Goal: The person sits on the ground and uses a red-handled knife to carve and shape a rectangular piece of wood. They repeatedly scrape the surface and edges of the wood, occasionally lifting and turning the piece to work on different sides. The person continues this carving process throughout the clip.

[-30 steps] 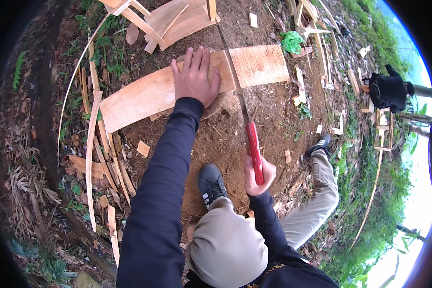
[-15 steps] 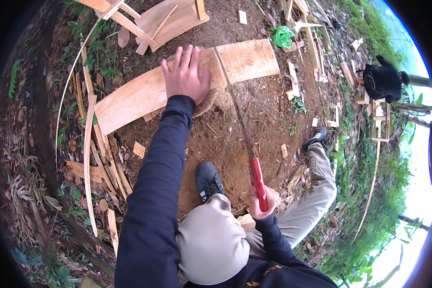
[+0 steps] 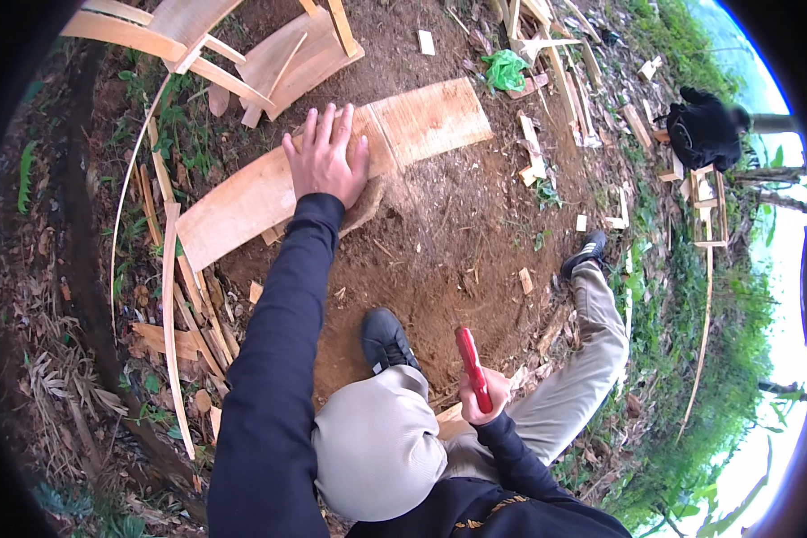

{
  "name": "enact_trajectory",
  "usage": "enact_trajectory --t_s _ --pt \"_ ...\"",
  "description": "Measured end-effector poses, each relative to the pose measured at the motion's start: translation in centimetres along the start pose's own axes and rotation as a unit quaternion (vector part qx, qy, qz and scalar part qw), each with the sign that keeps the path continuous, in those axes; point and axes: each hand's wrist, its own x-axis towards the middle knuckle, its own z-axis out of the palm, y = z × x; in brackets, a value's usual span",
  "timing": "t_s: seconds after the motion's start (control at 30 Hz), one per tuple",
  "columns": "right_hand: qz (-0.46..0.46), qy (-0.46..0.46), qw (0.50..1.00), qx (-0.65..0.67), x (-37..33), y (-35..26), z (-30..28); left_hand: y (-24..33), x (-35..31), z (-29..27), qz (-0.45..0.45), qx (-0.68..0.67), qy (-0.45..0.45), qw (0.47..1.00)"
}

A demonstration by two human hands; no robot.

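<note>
A long, pale wooden board [image 3: 242, 206] lies across the upper middle, resting on what looks like a round log [image 3: 365, 206]. My left hand [image 3: 327, 166] presses flat on the board with its fingers stretched out. Just right of those fingers a thin cut line [image 3: 384, 134] crosses the board. Lower down, near my right thigh, my right hand [image 3: 486, 394] is closed round the red handle of a handsaw [image 3: 472, 363]. The saw's blade cannot be made out at this moment. Sawdust lies on the soil below the cut.
Wooden chair-like frames [image 3: 188, 40] stand at the upper left. Long wooden strips [image 3: 172, 314] lie on the left. A green plastic bag [image 3: 506, 70] and wood pieces are at the upper right. Another person in dark clothing [image 3: 704, 130] is at the far right. My shoe [image 3: 387, 336] stands on the soil.
The saw's handle has moved down toward me, and its blade, earlier lying across the board at the cut, no longer shows. My left hand stays on the board. The view has shifted slightly.
</note>
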Motion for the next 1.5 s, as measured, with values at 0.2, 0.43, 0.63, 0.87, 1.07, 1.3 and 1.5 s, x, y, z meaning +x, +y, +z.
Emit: enact_trajectory --t_s 0.2,0.43,0.63,0.87,1.07,1.3,1.5 --pt "-0.039 0.02 0.999 0.011 0.7 1.6 0.7 0.6 0.0 -0.4 0.003 -0.006 -0.006 1.0" --pt "-0.033 0.031 0.998 0.046 0.4 2.7 1.5 0.5 0.3 -0.7 0.004 -0.002 -0.005 1.0" --pt "-0.033 0.03 0.999 0.015 2.6 2.8 2.1 0.5 -0.1 -0.6 0.014 -0.003 -0.003 1.0" --pt "-0.04 0.048 0.998 0.024 1.7 3.0 2.4 0.9 0.0 -0.6 0.001 -0.006 -0.013 1.0" --pt "-0.054 0.065 0.996 0.026 0.6 2.8 2.4 0.2 0.1 -0.9 0.001 -0.018 -0.003 1.0" --pt "0.005 0.036 0.999 0.016 1.9 2.8 2.1 0.5 0.2 -1.1 0.002 -0.026 -0.006 1.0" --pt "-0.003 0.044 0.999 0.025 1.8 2.5 2.2 0.9 0.0 -1.2 0.006 -0.017 -0.003 1.0"
